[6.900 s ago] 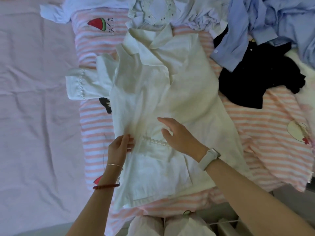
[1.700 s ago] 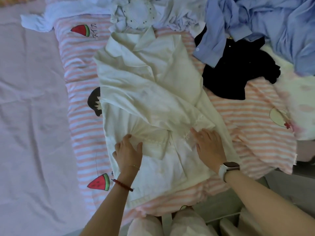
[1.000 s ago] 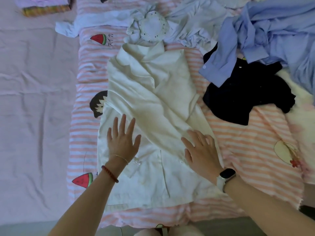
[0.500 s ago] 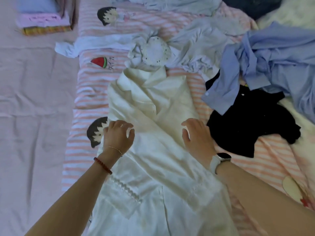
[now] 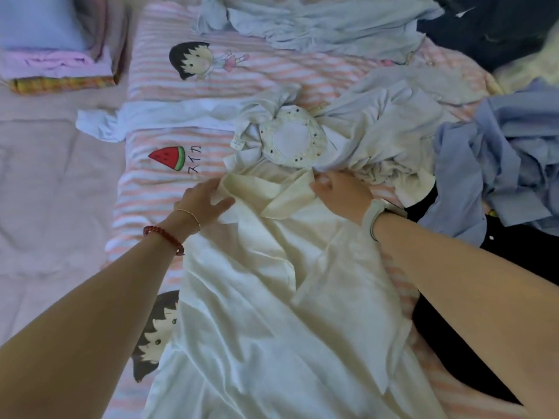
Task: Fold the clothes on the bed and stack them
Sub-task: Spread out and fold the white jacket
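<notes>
A cream collared shirt (image 5: 272, 297) lies flat on the pink-striped blanket (image 5: 169, 182), sleeves folded in over its body, collar pointing away from me. My left hand (image 5: 205, 201) holds the shirt's left shoulder beside the collar, thumb on top of the cloth. My right hand (image 5: 341, 192), with a watch on its wrist, grips the right shoulder at the other end of the collar. Both forearms stretch across the shirt.
A crumpled white garment with a round patch (image 5: 290, 137) touches the collar. A blue shirt (image 5: 490, 164) and a black garment (image 5: 514, 246) lie to the right. A folded stack (image 5: 57, 65) sits far left on the pale pink sheet (image 5: 51, 192).
Both hands slid up the shirt from its middle to the shoulders by the collar. They lay flat on the cloth before and now hold it. The view moved forward.
</notes>
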{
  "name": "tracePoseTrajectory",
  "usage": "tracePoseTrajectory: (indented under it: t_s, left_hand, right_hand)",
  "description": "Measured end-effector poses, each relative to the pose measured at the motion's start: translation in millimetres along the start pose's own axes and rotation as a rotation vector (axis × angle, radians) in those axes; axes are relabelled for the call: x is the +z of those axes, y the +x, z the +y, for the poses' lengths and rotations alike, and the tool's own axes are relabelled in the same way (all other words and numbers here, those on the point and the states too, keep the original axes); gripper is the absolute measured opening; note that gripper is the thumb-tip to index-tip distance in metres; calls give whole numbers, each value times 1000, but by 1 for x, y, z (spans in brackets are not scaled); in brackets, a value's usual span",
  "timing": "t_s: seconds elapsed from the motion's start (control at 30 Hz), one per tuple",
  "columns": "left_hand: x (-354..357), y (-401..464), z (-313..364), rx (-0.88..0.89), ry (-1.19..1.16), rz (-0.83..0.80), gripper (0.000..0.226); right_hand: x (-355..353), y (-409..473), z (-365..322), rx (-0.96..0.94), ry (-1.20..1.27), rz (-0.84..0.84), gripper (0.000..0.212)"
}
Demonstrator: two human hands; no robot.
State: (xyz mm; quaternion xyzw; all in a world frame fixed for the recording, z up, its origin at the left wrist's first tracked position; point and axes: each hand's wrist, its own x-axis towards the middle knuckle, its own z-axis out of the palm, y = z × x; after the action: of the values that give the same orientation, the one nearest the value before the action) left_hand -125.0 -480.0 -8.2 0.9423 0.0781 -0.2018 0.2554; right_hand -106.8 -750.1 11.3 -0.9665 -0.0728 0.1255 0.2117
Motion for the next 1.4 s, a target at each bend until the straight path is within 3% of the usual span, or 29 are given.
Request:
tracePoseTrajectory:
  t_s: [0.13, 0.23, 0.33, 0.47, 0.67, 0.87, 0.97, 1.13, 1.17, 1.2, 1.27, 1.3, 1.33, 1.4]
  left_hand:
    - [-7, 8, 14, 50, -77, -23, 33]
    - [-8, 12, 20, 95, -2, 18, 34]
    - [-8, 10, 20, 82, 113, 51, 37]
    - [-9, -19, 30, 189, 205, 244, 38]
    - [-5, -110, 14, 521, 143, 538, 41]
    - [40, -224, -19, 627, 113, 590, 38]
    - [58, -283, -27, 707, 119, 548, 30]
    - [88, -353, -48, 787, 124, 400, 20]
    - [93, -364, -54, 790, 158, 326, 9]
    - [97, -373, -58, 758, 227, 202, 20]
    - [98, -383, -59, 554, 493, -212, 50]
    - [96, -383, -60, 438, 563, -395, 48]
    - [91, -380, -58, 377, 561, -474, 43]
    - [81, -372, -48, 404, 403, -348, 48]
  right_hand:
    - [12, 24, -9, 139, 206, -218, 43]
    - [10, 20, -9, 80, -51, -293, 30]
    - [-2, 11, 1, -41, -267, -193, 34]
    - [-16, -9, 1, -117, -306, -95, 41]
    - [-24, -83, -2, -510, -287, 451, 31]
    - [-7, -192, -3, -611, -199, 398, 25]
    - [4, -246, 6, -640, -203, 286, 30]
    - [20, -322, 19, -654, -222, 150, 14]
    - [23, -338, 21, -658, -234, 105, 14]
    - [26, -352, 23, -652, -245, 31, 15]
    - [32, -376, 33, -613, -297, -176, 22]
    - [32, -384, 38, -596, -335, -258, 29]
    - [31, -390, 43, -598, -359, -290, 33]
    - [24, -388, 44, -586, -328, -227, 32]
